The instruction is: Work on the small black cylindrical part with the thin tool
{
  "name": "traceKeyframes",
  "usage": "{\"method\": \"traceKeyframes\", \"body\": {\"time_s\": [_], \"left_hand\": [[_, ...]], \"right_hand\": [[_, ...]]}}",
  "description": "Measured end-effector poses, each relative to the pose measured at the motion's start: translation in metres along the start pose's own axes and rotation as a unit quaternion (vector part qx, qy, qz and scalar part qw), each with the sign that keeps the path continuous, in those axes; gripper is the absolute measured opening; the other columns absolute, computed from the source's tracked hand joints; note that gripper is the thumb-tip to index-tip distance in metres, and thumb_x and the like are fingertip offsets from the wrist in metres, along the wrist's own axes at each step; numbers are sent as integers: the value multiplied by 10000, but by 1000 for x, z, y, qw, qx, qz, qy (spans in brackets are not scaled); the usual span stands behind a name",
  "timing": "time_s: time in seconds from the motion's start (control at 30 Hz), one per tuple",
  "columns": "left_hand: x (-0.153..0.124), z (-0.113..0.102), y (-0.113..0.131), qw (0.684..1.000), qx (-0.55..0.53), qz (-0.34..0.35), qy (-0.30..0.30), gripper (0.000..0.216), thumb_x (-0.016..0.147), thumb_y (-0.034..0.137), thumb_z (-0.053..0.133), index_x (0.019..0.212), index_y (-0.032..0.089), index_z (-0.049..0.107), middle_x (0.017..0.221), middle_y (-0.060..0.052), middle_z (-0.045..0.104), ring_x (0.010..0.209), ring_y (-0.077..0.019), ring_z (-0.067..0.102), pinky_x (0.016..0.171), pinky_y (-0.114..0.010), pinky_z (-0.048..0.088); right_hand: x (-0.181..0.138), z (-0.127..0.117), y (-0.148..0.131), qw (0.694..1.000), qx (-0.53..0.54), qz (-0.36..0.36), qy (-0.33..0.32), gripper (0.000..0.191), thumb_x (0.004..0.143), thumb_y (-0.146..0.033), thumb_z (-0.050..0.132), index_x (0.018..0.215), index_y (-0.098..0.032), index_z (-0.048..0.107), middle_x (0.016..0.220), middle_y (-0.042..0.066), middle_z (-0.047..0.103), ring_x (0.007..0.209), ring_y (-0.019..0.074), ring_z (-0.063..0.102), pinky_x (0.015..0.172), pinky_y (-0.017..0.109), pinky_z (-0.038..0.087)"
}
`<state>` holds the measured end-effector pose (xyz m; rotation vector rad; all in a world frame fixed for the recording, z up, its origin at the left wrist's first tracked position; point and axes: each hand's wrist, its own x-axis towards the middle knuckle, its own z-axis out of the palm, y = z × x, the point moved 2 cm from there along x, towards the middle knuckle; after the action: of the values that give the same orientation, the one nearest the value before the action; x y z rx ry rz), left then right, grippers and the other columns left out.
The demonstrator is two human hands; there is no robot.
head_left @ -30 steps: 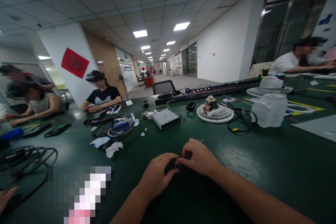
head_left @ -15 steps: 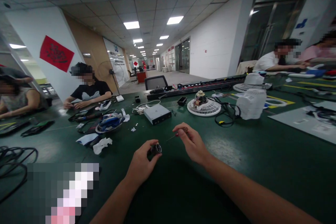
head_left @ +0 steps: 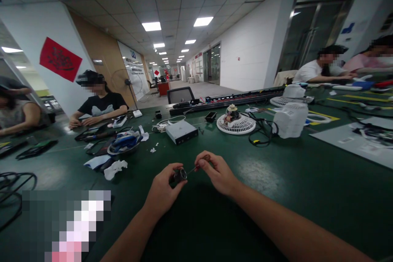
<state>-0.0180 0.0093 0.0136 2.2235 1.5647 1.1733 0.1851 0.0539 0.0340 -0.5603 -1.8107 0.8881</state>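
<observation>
My left hand [head_left: 162, 188] pinches a small dark round part [head_left: 180, 174] with a metal ring, held just above the green table [head_left: 276, 196]. My right hand [head_left: 215, 172] is closed on a thin small screwdriver [head_left: 201, 163] with a reddish-brown handle. Its tip points left at the round part and sits almost against it. Both hands are low at the middle of the view, close together.
Beyond the hands lie a grey metal box [head_left: 180, 131], a white fan grille with a motor [head_left: 236, 123], a white fan housing [head_left: 290, 119], black cables [head_left: 260, 133] and a pile of parts and rags [head_left: 123, 145]. People sit at the left and far right.
The hands first parted, my right hand lifting away with the screwdriver. Now it has come back down so the tip is at the part. The view has swung slightly right.
</observation>
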Motion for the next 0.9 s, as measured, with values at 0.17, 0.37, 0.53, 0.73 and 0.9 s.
{"method": "traceKeyframes", "body": {"time_s": [0.17, 0.37, 0.53, 0.73, 0.9], "left_hand": [[-1, 0, 0, 1000, 3, -4, -5, 411, 787, 201, 742, 1169, 254, 599, 1001, -8, 719, 870, -191, 698, 822, -353, 574], [0, 0, 1, 1000, 0, 0, -8, 430, 769, 176, 747, 1166, 255, 603, 1044, -14, 718, 887, -195, 699, 827, -353, 580], [0, -1, 3, 1000, 4, 4, -13, 437, 765, 179, 749, 1169, 263, 606, 1034, -8, 722, 885, -197, 703, 817, -353, 586], [-1, 0, 1, 1000, 5, -2, -20, 432, 784, 193, 737, 1186, 261, 596, 1050, -16, 714, 904, -201, 698, 843, -369, 579], [-1, 0, 1, 1000, 6, -1, -18, 431, 786, 193, 733, 1189, 260, 596, 1065, -18, 715, 932, -206, 693, 869, -383, 572]], "right_hand": [[0, 0, 3, 1000, 2, 6, 23, 263, 986, -416, 522, 894, -196, 633, 802, 22, 669, 754, 165, 639, 717, 283, 469], [-1, 1, 5, 1000, 29, 12, 2, 273, 990, -420, 511, 888, -194, 626, 791, 23, 668, 746, 168, 646, 723, 292, 481], [-1, 1, 4, 1000, -13, 20, 16, 279, 987, -416, 516, 863, -194, 630, 765, 18, 666, 722, 164, 637, 707, 288, 474], [0, 2, 4, 999, 43, 26, 17, 278, 980, -432, 525, 889, -189, 626, 794, 25, 674, 754, 169, 654, 733, 294, 498], [0, 2, 5, 999, 35, 30, 10, 301, 984, -439, 512, 859, -188, 621, 751, 22, 665, 710, 167, 645, 696, 293, 496]]}}
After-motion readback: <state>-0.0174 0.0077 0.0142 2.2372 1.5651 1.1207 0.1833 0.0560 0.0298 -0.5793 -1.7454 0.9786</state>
